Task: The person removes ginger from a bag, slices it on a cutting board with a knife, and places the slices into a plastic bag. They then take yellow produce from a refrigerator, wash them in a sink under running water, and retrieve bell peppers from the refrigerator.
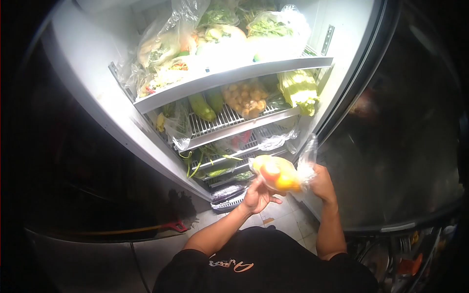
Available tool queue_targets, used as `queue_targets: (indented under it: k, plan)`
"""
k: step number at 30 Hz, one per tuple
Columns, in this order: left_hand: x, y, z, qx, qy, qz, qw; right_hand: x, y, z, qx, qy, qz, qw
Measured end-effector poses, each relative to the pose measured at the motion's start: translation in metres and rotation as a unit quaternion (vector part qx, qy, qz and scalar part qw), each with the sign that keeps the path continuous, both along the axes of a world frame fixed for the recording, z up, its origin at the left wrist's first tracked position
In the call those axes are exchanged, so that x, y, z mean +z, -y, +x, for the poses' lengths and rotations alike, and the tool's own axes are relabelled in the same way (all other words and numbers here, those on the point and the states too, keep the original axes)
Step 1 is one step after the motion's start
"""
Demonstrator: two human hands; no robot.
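A clear plastic bag of yellow and orange produce [276, 173] is held up in front of the open refrigerator; blur hides the exact kind of produce. My right hand [322, 183] is closed around the gathered neck of the bag, and loose plastic sticks up above the fist. Under the bag's near left side is my left hand [256, 198], its fingers against the plastic and partly hidden by it. The left thumb stands away from the fingers, below the bag.
Bagged vegetables [222, 36] crowd the bright top shelf [234, 75]. Below lie green gourds [202, 107], a bag of small brownish-yellow produce [244, 97] and a pale green ridged vegetable [299, 90]. Long green pods [195, 163] overhang a lower shelf. The dark door [400, 146] stands open at right.
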State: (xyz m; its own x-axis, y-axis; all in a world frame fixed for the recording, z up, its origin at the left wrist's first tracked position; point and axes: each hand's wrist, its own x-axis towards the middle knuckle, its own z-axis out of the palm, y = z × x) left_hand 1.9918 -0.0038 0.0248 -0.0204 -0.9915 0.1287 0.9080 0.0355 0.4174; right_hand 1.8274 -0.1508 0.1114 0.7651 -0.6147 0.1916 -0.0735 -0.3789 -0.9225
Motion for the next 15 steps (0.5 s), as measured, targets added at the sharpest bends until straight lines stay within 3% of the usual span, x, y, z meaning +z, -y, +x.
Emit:
queue_targets:
  k: [3,4,7,8,9,11,15]
  plan:
    - [0.002,-0.005,-0.008,0.091,0.170,0.021,0.981,-0.002,0.004,0.005,-0.031,-0.077,-0.051,0.995]
    - [0.007,-0.002,-0.013,0.132,0.140,0.006,0.981,0.000,0.004,0.008,-0.039,-0.098,-0.069,0.992]
    - [0.014,-0.006,-0.015,0.172,0.394,0.009,0.903,0.002,0.000,0.013,-0.034,-0.136,-0.095,0.986]
    - [0.013,-0.003,-0.021,0.176,0.348,0.021,0.920,0.002,-0.001,0.015,-0.013,-0.127,-0.088,0.988]
    - [0.012,-0.003,-0.020,0.217,0.397,0.013,0.892,0.001,-0.002,0.016,0.009,-0.118,-0.081,0.990]
    - [0.009,-0.001,-0.019,0.296,0.488,-0.006,0.821,-0.011,-0.003,0.017,0.073,-0.070,-0.021,0.995]
    - [0.013,-0.001,-0.010,0.311,0.492,0.017,0.813,-0.028,-0.019,0.013,0.169,-0.054,0.160,0.971]
